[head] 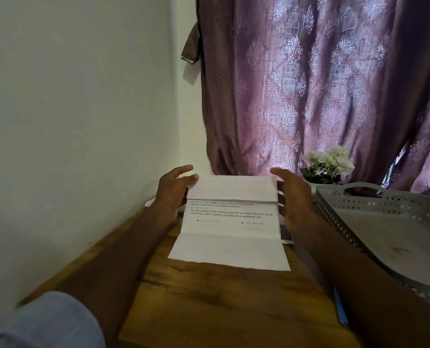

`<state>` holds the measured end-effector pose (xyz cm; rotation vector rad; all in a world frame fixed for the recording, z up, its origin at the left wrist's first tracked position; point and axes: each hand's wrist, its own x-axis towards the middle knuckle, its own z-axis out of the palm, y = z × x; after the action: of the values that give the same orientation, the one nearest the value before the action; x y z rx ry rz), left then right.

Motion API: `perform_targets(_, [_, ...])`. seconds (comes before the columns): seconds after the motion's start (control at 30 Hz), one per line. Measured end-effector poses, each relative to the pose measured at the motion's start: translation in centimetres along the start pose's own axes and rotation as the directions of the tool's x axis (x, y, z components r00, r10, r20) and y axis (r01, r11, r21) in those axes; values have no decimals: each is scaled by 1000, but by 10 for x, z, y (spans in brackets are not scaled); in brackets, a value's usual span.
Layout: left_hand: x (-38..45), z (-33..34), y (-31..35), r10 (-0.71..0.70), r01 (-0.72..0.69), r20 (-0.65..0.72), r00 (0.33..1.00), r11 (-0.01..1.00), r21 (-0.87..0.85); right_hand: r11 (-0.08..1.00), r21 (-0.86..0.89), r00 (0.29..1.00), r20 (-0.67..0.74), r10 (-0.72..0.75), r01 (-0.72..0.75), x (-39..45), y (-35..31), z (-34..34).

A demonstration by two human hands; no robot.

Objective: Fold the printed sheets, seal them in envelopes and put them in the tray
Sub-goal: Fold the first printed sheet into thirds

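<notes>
A white printed sheet (230, 229) lies on the wooden table (221, 305), with a crease across its lower third and its far part folded toward me over the printed text. My left hand (172, 192) pinches the left end of that folded flap with thumb and fingers. My right hand (293, 197) holds the flap's right end, fingers under the paper edge. A grey perforated tray (374, 222) stands on the right of the table.
A white wall runs along the left of the table and a purple patterned curtain (322, 84) hangs behind. A small pot of white flowers (328, 164) stands behind the tray. A blue pen-like thing (340, 310) and a dark item (285, 233) lie by my right arm.
</notes>
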<state>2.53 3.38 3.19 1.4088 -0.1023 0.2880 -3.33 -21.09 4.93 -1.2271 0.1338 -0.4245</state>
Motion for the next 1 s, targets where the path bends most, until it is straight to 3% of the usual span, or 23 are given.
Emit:
perform_targets(0.13, [-1, 1, -1, -47, 48, -26, 999, 999, 2, 992, -94, 997, 25, -77, 79, 3, 8, 0])
perform_targets(0.4, [1, 6, -1, -5, 8, -80, 997, 999, 40, 988, -94, 992, -1, -126, 125, 7, 11, 0])
perform_targets(0.5, [0, 8, 5, -74, 76, -96, 993, 997, 12, 990, -74, 991, -40, -127, 124, 10, 11, -1])
perform_targets(0.6, [-6, 8, 9, -151, 149, 37, 988, 987, 58, 996, -3, 992, -84, -92, 92, 12, 11, -2])
perform_targets(0.67, [-9, 6, 6, -138, 126, 148, 979, 988, 93, 996, 20, 994, -78, -80, 82, 12, 12, -1])
perform_targets(0.77, [-7, 3, 1, -50, 37, 224, 973, 997, 62, 997, -4, 997, -12, -75, 75, 11, 12, -2])
perform_targets(0.9, [-11, 4, 4, -25, 41, 187, 982, 996, -82, 996, -93, 978, 208, 14, 6, -1, 10, -5])
perform_targets(1.0, [-13, 4, 5, -15, 21, 178, 984, 999, -32, 994, -110, 973, 229, 21, 4, -3, 12, -5])
